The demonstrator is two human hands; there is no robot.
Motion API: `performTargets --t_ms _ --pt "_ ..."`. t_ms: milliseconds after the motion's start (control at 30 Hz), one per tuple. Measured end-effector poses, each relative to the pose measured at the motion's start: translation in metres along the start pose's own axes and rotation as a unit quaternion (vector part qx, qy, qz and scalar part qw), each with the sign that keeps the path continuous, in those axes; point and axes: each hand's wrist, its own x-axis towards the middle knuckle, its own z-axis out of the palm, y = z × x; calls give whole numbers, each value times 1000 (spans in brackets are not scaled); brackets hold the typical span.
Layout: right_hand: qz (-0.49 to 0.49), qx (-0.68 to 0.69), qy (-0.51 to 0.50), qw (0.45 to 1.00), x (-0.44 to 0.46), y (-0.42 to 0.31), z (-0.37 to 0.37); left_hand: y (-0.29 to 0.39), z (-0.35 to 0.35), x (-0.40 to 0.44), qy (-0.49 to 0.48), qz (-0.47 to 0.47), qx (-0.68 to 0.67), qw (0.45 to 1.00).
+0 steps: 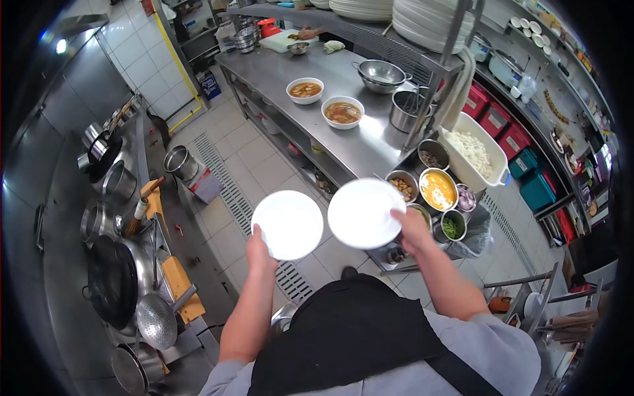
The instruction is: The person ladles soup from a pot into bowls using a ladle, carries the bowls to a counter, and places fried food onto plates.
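Note:
My left hand (pixel 260 251) grips a white plate (pixel 288 226) by its left rim, thumb over the edge. A second white plate (pixel 363 214) is held by its right rim in my right hand (pixel 412 231). Both plates are bare on top and sit side by side in front of my apron, a small gap between them. The right plate overlaps the view of the steel table's near corner and partly hides a container of brown cubes (pixel 402 185). Beyond the plates, two white bowls of brownish soup, a nearer one (pixel 343 113) and a farther one (pixel 305 90), stand on the steel table (pixel 264 69).
Containers of orange sauce (pixel 438 190), chopped greens (pixel 453 226) and sliced onion (pixel 465 198) stand at right, near a white tub of rice (pixel 475 173). On the left stove are a black wok (pixel 109 280) and a skimmer (pixel 157 321). Another person's hand (pixel 309 33) works at the far end.

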Motion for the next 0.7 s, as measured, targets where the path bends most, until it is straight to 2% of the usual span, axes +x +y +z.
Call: performTargets --t_ms 133,233,367,467,500,567,600,667,700 --pt "-48 36 42 997 108 -33 30 46 44 101 -16 38 -9 999" --pt "-59 55 69 994 191 -48 56 85 113 185 -22 85 32 996" --pt "-49 48 90 994 287 -59 81 110 202 295 -42 122 74 989" --pt "-4 24 135 991 343 -56 91 112 272 375 -14 126 142 982" --pt "-11 -6 146 989 355 -58 90 114 289 391 13 110 167 980" --pt "-17 -59 173 983 371 -55 91 111 308 427 -10 117 196 973" --pt "-8 -57 181 982 375 -53 91 112 317 439 -12 108 206 973" --pt "38 -174 176 968 380 -55 93 117 335 461 -32 122 292 948" --pt "41 -174 182 967 382 -57 95 118 344 471 -36 116 294 948"
